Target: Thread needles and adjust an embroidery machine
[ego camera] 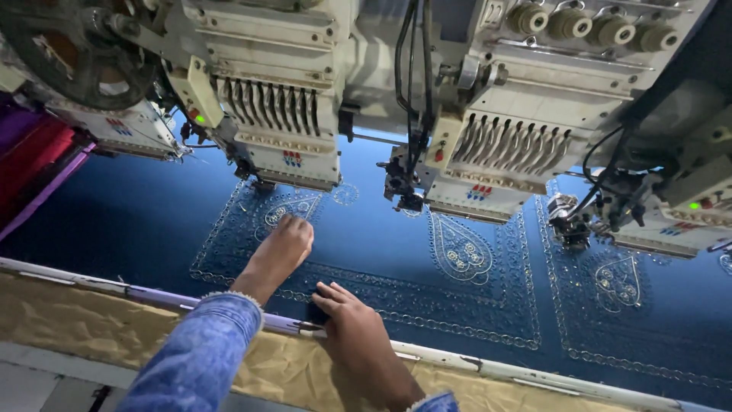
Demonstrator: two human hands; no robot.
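At the far left a strip of red and purple cloth [30,164] runs along the edge of the frame, and above it a dark round wheel [76,46] sits at the end of the machine. The blue fabric [137,221] is stretched flat under the embroidery heads and fills the middle of my view from side to side. Along its near edge lies the white frame rail [488,368], and on my side of that, a band of tan backing cloth [84,320].

My left hand [284,243] reaches out from its blue denim sleeve [200,352] and rests on the fabric, fingers curled under and pressing on the pale stitched pattern, just below the left embroidery head [278,126]. It grips nothing that I can see; the fingertips are hidden from me.

My right hand [352,329] lies just beside it, nearer to me, palm down and fingers spread flat across the fabric's edge and the rail. It is open and holds nothing.

Further right, a stitched paisley motif [460,252] lies inside a beaded border, below the middle embroidery head [507,152]. At the far right another motif [619,281] sits under a third head, where a small green light [694,205] glows
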